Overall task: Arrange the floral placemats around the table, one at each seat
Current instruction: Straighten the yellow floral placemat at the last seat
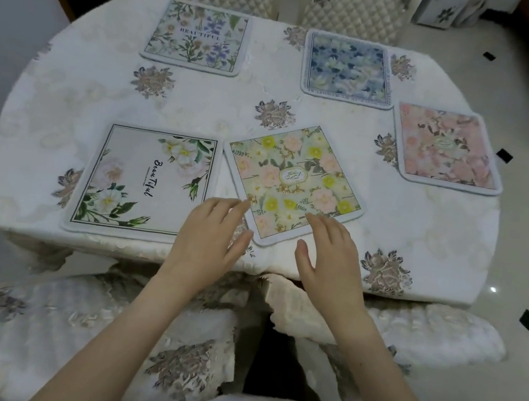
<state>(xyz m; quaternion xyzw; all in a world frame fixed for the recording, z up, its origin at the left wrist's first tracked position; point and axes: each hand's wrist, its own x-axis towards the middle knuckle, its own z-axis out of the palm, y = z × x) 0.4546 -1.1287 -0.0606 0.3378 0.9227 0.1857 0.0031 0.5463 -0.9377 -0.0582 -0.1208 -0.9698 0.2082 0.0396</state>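
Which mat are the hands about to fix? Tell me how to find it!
Find the table with the white flowery cloth, then its near edge where the left hand and right hand hover. Between them lies the yellow-and-pink placemat. It is the only mat sitting crooked; the other four lie straighter.

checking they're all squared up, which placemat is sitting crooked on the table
The yellow-and-pink rose placemat between the two hands, near the front edge. It lies rotated, one corner pointing at the person, while the other four sit roughly square to the table.
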